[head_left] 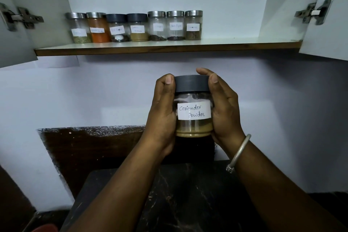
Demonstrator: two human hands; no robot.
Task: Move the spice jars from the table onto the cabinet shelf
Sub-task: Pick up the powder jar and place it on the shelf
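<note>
The left hand point(162, 113) and right hand point(225, 113) are clasping the coriander jar point(194, 111) between them.
Both are curling round its sides, thumbs touching the grey lid point(191, 83), holding it upright below the cabinet shelf point(244, 43), where seven labelled jars point(134, 27) are standing in a row.

12 o'clock: shelf point(235, 43) is carrying seven labelled jars point(134, 27), standing upright in one row toward 11. 6 o'clock: dark marbled table point(188, 194) is sitting below.
</note>
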